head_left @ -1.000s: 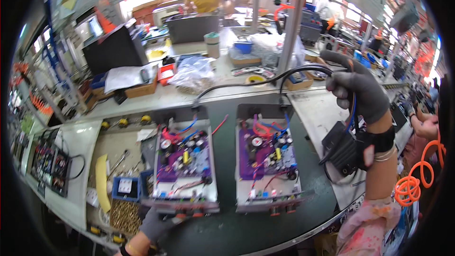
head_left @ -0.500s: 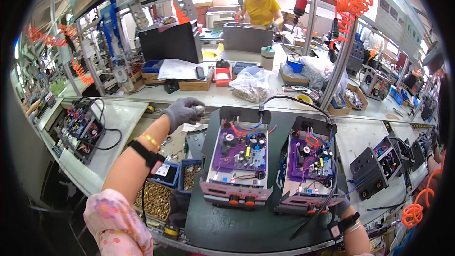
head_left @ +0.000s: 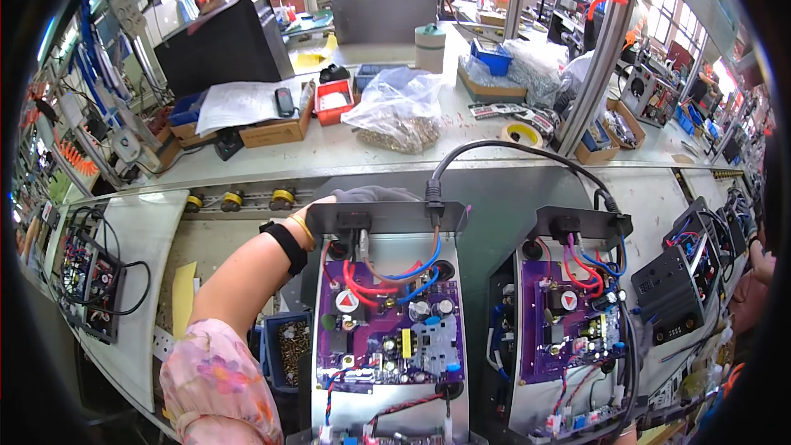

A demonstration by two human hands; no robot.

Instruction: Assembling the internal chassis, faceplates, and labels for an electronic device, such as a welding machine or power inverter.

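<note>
An opened electronic unit (head_left: 329, 400) stands before me, with a purple circuit board (head_left: 367, 367) in its metal tray and an upright dark rear panel (head_left: 395, 216). My left hand (head_left: 375, 194), in a grey glove, reaches behind that panel's top edge; its fingers are mostly hidden, so their grip does not show. Red, blue and brown wires run from the panel to the board. A second similar unit (head_left: 525, 400) stands to its right, a black cable (head_left: 527, 147) arching between the two rear panels. Only a sliver of skin shows at the second unit's lower right; my right hand is not visible.
Beside my left forearm sits a blue bin (head_left: 284, 354) of small metal parts. Further units lie at the left (head_left: 91, 280) and right (head_left: 666, 292). Across the bench are a plastic bag of parts (head_left: 400, 128), a red bin (head_left: 335, 104), a tape roll (head_left: 523, 133) and a metal post (head_left: 589, 74).
My left hand has gone from beside the left unit, where it held a small shiny piece, to behind its rear panel. The view has moved closer, and my right hand has dropped out of sight.
</note>
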